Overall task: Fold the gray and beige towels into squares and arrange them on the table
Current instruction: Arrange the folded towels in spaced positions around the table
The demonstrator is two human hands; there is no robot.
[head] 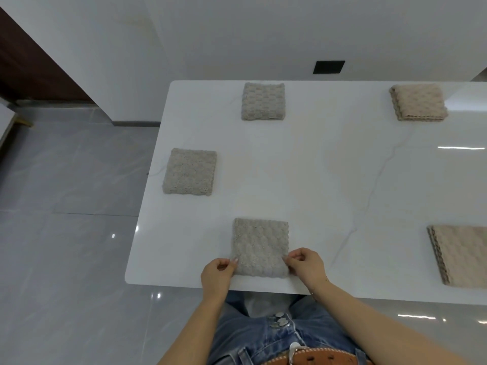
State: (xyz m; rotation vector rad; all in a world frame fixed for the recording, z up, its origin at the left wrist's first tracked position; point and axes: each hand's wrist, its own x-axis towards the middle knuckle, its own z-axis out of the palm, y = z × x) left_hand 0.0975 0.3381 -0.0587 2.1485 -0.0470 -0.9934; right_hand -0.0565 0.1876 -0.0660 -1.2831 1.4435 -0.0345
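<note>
A folded gray towel lies square near the front edge of the white table. My left hand pinches its near left corner and my right hand pinches its near right corner. Two more folded gray towels rest flat, one at the left edge and one at the back. A folded beige towel sits at the back right. Another folded beige towel lies at the right, cut off by the frame.
The table's left edge and front edge border a glossy gray tiled floor. A white wall with a black outlet plate stands behind the table. A dark wooden door is at far left.
</note>
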